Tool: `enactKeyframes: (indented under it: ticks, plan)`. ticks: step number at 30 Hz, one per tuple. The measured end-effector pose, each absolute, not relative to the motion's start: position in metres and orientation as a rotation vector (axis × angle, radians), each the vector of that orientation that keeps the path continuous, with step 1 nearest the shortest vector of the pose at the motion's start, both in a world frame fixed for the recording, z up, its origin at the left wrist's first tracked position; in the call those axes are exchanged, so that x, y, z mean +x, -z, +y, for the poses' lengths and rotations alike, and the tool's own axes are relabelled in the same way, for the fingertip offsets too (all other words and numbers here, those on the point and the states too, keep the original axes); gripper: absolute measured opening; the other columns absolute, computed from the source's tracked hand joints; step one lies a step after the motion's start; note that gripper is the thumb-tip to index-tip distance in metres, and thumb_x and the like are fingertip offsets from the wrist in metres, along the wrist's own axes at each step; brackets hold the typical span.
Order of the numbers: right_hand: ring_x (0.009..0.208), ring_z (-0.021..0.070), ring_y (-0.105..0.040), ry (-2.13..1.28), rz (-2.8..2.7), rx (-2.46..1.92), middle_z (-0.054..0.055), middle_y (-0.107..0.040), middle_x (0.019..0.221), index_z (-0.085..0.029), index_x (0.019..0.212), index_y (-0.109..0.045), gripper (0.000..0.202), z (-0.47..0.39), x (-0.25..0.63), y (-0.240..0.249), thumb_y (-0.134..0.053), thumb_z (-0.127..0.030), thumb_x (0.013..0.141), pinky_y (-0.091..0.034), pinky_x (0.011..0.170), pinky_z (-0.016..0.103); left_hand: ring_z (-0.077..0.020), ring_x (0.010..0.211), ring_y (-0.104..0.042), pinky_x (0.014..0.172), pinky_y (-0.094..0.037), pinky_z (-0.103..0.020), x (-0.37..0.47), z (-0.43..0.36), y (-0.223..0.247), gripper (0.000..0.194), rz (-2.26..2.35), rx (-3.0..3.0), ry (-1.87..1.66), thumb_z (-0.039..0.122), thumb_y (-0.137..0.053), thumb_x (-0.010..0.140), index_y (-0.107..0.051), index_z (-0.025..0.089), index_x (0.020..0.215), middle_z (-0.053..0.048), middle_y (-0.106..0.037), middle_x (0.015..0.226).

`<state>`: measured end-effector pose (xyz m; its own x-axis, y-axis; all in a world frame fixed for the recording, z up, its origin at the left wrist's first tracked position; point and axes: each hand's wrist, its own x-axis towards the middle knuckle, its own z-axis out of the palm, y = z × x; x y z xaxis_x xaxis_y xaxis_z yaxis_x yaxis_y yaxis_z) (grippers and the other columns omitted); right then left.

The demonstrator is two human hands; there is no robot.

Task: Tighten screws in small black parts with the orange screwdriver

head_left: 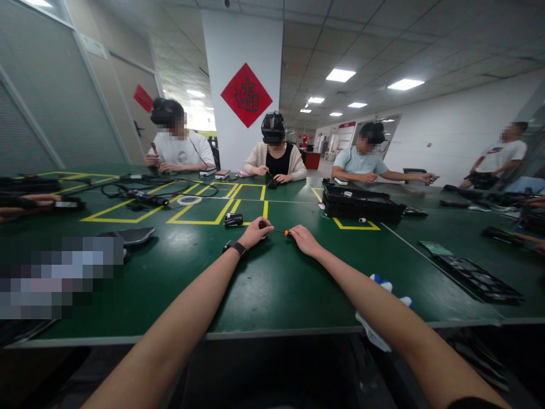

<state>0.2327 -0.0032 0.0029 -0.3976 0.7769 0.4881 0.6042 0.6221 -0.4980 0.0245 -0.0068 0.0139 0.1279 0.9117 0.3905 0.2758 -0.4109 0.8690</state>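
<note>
In the head view my hands meet over the middle of the green table point(272, 284). My right hand point(304, 240) is closed on what looks like a screwdriver point(286, 233), with an orange part at the fingertips. Its thin shaft points left toward my left hand point(256, 232). That hand, with a dark watch point(235, 246) on the wrist, pinches a small dark rounded piece point(261, 225), too small to name. Whether the shaft touches this piece I cannot tell. Just beyond my left hand lies a small black device point(234, 220).
White gloves with blue fingertips point(371, 326) lie under my right forearm. A black case point(361, 204) and a circuit board assembly point(477, 276) lie to the right. Cables point(145, 196) spread at left. Several people sit around the table; a co-worker's hand point(38, 203) shows at left.
</note>
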Motion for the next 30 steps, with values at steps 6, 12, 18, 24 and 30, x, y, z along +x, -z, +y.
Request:
enactKeyframes:
  ticks: [6, 12, 18, 24, 30]
  plan:
    - [0.084, 0.0140, -0.047, -0.274, -2.112, -1.068, 0.004, -0.054, 0.088, -0.017, 0.085, -0.056, 0.014, -0.0075, 0.2332, -0.0022, -0.045, -0.021, 0.077, -0.037, 0.079, 0.029, -0.0108, 0.058, -0.050, 0.059, -0.041, -0.026, 0.0244, -0.0067, -0.0128, 0.032, 1.137, 1.750, -1.263, 0.046, -0.056, 0.064, -0.053, 0.017, 0.079, 0.000, -0.055, 0.064]
    - [0.081, 0.0128, -0.048, -0.321, -2.082, -1.086, 0.003, -0.055, 0.087, -0.017, 0.086, -0.055, 0.016, -0.0087, 0.2314, -0.0024, -0.044, -0.025, 0.079, -0.037, 0.076, 0.027, -0.0114, 0.061, -0.051, 0.061, -0.041, -0.026, 0.0244, -0.0065, -0.0132, 0.030, 1.138, 1.790, -1.283, 0.042, -0.058, 0.062, -0.054, 0.017, 0.079, 0.000, -0.055, 0.065]
    - [0.080, 0.0137, -0.048, -0.310, -2.117, -1.128, 0.005, -0.056, 0.082, -0.016, 0.079, -0.060, 0.026, -0.0036, 0.2317, -0.0035, -0.035, -0.023, 0.084, -0.035, 0.078, 0.028, -0.0121, 0.062, -0.052, 0.063, -0.041, -0.027, 0.0245, -0.0063, -0.0132, 0.028, 1.144, 1.776, -1.285, 0.040, -0.057, 0.063, -0.054, 0.018, 0.079, 0.001, -0.056, 0.064]
    - [0.081, 0.0130, -0.048, -0.355, -2.081, -1.060, 0.002, -0.055, 0.087, -0.017, 0.086, -0.054, 0.014, -0.0090, 0.2330, -0.0030, -0.046, -0.021, 0.076, -0.037, 0.076, 0.028, -0.0115, 0.060, -0.051, 0.060, -0.041, -0.026, 0.0230, -0.0046, -0.0108, 0.031, 1.142, 1.792, -1.268, 0.044, -0.055, 0.064, -0.054, 0.018, 0.080, 0.000, -0.056, 0.064]
    - [0.083, 0.0128, -0.050, -0.411, -2.070, -1.047, 0.003, -0.056, 0.089, -0.018, 0.090, -0.056, 0.019, -0.0108, 0.2322, -0.0054, -0.041, -0.023, 0.080, -0.037, 0.079, 0.028, -0.0113, 0.062, -0.051, 0.062, -0.041, -0.026, 0.0233, -0.0048, -0.0110, 0.029, 1.136, 1.825, -1.294, 0.043, -0.056, 0.064, -0.054, 0.018, 0.079, 0.000, -0.056, 0.066]
